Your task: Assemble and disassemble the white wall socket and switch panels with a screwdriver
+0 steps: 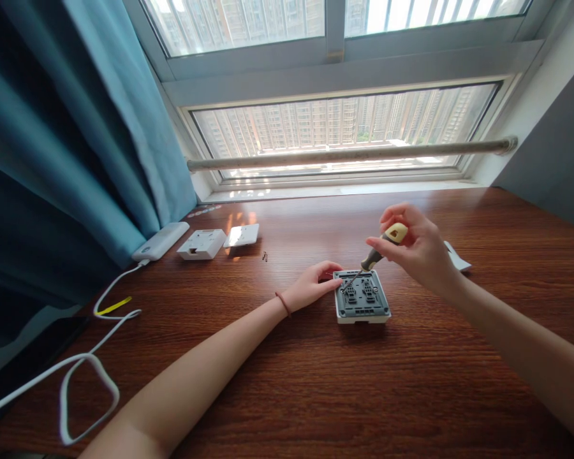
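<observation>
A wide window (344, 127) with one pale rail (349, 155) across its lower pane fills the far wall, and one teal curtain (62, 127) hangs at the left. Below them runs one dark wooden table (316, 395), its grain running sideways. On the left part of it lie one white cable (83, 370) in loose loops and one white power bank (161, 240) at the curtain's foot, with a thin yellow strip (115, 306) near the cable. Beside the power bank stand one white box-shaped housing (201, 244) and one flat white plate (242, 235), just apart; two small screws (264, 256) lie a little to their right. One white sheet-like piece (456, 258) shows behind the right wrist. Near the table's middle lies one switch module (362, 297), back side up, grey inside a white frame. The left hand (310, 287) rests on the table with fingertips pressed to the module's left edge, steadying it rather than gripping. The right hand (414, 245) is closed around the yellow handle of one screwdriver (377, 252), whose tip slants down onto the module's upper left part.
</observation>
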### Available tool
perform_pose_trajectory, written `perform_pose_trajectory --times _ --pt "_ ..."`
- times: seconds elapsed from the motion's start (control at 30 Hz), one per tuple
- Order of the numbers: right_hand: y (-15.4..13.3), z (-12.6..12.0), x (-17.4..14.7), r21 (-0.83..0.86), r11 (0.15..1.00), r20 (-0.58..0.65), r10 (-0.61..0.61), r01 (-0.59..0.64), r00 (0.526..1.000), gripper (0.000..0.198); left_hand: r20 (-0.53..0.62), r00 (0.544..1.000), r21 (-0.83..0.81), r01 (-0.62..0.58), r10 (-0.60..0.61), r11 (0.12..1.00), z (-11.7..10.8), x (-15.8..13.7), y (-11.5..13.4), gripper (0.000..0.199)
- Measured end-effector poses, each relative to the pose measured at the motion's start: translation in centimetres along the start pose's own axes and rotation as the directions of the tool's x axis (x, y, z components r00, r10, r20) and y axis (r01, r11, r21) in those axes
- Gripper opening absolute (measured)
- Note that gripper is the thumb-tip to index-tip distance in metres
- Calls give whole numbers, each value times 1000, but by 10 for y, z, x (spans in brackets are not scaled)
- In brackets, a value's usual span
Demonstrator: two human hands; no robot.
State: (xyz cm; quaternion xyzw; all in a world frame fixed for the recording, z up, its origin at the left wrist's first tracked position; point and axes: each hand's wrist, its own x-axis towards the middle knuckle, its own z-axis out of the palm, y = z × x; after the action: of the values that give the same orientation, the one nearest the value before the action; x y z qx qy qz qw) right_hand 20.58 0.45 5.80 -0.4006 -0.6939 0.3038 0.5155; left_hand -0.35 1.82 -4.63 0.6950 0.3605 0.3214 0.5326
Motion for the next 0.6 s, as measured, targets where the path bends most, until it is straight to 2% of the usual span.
perform_pose_trajectory --times 0.07,0.17,0.27,0.37,0.43,0.5,0.6 --pt "2 5 -2 -73 997 -48 -24 20 999 20 -1 1000 11 -4 4 1000 0 0 1 33" --pt "4 5 0 40 999 15 37 -37 999 21 4 1000 14 -7 7 1000 -1 0 0 33" --pt "5 -2 6 229 962 181 111 -151 977 26 3 1000 6 -4 4 1000 -1 1 -1 33" --pt "4 -12 13 355 888 401 138 -292 906 29 -9 1000 1 6 -6 1000 0 1 -3 35" --pt "2 -16 15 373 859 479 146 -351 866 32 -13 1000 1 7 -7 1000 0 0 -3 36" --pt "0 -16 15 343 872 451 174 -350 876 30 -10 1000 2 6 -6 1000 0 0 -2 36" --pt "1 -9 10 255 928 253 205 -270 946 28 -5 1000 10 3 -2 1000 0 0 -1 35"
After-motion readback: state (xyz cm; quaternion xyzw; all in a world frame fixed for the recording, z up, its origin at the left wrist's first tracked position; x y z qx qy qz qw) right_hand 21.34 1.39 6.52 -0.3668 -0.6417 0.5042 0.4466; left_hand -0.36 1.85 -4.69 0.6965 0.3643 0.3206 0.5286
